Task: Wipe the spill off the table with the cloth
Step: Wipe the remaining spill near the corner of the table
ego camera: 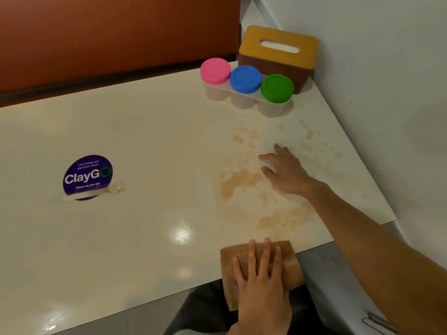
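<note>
A light brown spill (244, 182) spreads in smears and patches over the right part of the cream table (145, 141). A brown cloth (292, 264) lies at the table's near edge, partly hanging over it. My left hand (261, 279) presses flat on the cloth with straight fingers. My right hand (285, 172) reaches across the spill, fingers spread and relaxed, just at the table surface and holding nothing.
Three clear jars with pink (215, 71), blue (245, 79) and green (277, 88) lids stand in a holder at the back right. Behind them sits a brown tissue box with a yellow top (278, 54). A purple ClayGo sticker (88, 176) is on the left. A wall runs along the right.
</note>
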